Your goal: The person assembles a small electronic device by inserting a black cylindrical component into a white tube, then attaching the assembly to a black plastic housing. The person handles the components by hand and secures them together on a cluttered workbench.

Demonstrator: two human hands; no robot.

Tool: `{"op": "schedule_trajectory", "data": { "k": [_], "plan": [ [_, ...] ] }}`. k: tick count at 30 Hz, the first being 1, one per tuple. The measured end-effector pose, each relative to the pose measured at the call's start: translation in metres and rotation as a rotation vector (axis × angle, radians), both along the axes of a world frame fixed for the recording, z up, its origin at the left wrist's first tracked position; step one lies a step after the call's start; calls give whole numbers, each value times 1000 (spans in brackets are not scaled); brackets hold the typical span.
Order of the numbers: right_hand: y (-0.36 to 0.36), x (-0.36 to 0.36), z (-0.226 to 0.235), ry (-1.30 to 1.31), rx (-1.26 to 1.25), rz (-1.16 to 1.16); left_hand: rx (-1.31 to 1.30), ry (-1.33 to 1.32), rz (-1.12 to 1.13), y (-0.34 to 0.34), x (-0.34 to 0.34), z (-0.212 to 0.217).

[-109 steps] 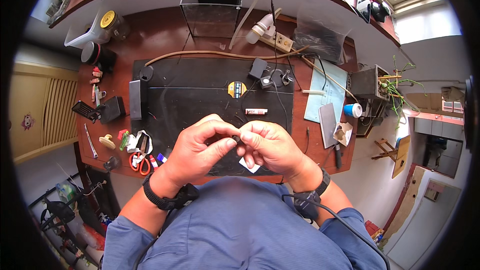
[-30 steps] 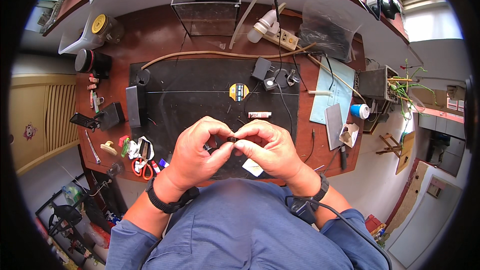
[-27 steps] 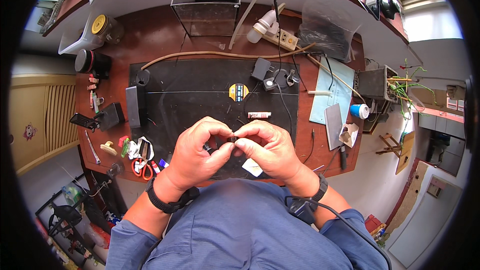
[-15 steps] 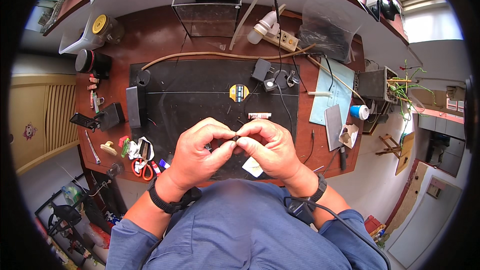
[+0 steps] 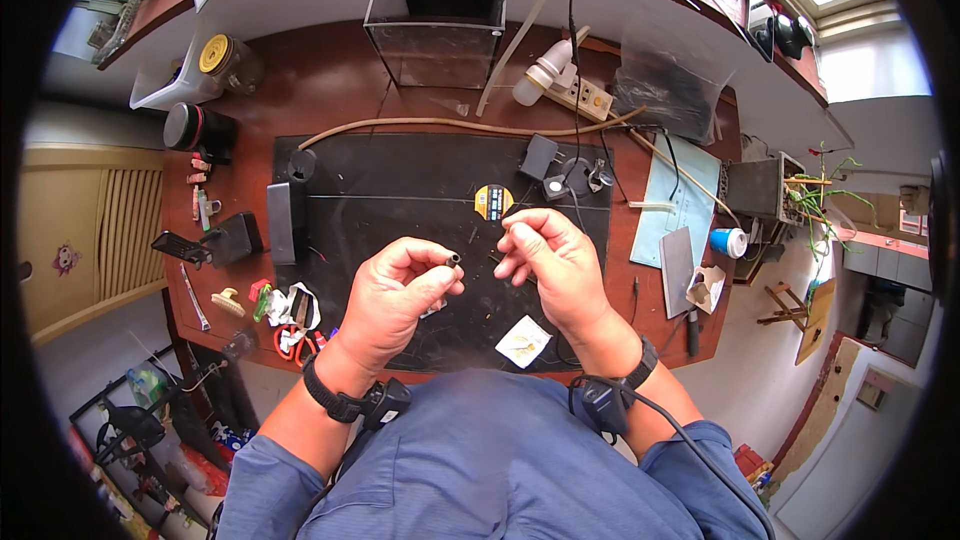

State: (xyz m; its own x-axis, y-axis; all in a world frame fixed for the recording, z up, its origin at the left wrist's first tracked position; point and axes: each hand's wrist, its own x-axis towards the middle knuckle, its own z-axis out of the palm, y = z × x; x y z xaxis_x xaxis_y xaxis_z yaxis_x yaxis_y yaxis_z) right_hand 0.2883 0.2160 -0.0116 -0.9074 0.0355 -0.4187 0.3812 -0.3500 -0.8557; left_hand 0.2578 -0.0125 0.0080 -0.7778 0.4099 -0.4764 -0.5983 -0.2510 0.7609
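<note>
As we look down in the head view, we find a small dark tube (image 5: 454, 260), round-ended and seemingly hollow, pinched between the thumb and forefinger of our left hand (image 5: 398, 290) above a dull black mat (image 5: 380, 205). Our right hand (image 5: 562, 275) is just beside it, fingers curled and thumb near forefinger; whether they grip anything, we cannot tell. The tube's visible end points up and toward the right hand, and its long axis seems to slant that way, though our left fingers cover most of its length.

Below the gap between our hands lies a creased white paper scrap (image 5: 523, 342) with a yellowish stain. Beyond our hands we see a flat yellow-and-black label (image 5: 494, 202) and a boxy black adapter (image 5: 539, 156), cords near it. A smooth black block (image 5: 286, 224) is at the mat's left side, orange-handled scissors (image 5: 290, 345) are near our left wrist, and a clear-walled tank (image 5: 440, 52) stands far back on the glossy reddish-brown table (image 5: 655, 305)
</note>
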Motion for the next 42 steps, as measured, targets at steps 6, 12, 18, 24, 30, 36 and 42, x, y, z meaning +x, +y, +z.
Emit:
{"op": "schedule_trajectory", "data": {
  "k": [6, 12, 18, 24, 30, 36, 42],
  "plan": [
    [5, -30, -30, -67, -9, -84, 103, -55, 35, -4, -3, -5],
    [2, -72, -42, -102, 105, -114, 177, -97, 43, -8, -6, -9],
    [-3, -101, -55, -85, 188, -69, 207, -145, 72, -11, -12, -9],
    [-7, -118, -61, -110, 268, 4, 230, -159, 107, -14, -16, -11],
    [-4, -102, -48, -88, 238, 7, 177, -128, 123, -14, -16, -16],
    [30, -29, -52, 69, 990, 362, 13, -37, 99, -13, -14, -32],
    [44, 5, -51, 9, 1192, 514, -229, 14, 26, -3, -9, -44]
  ]
}}
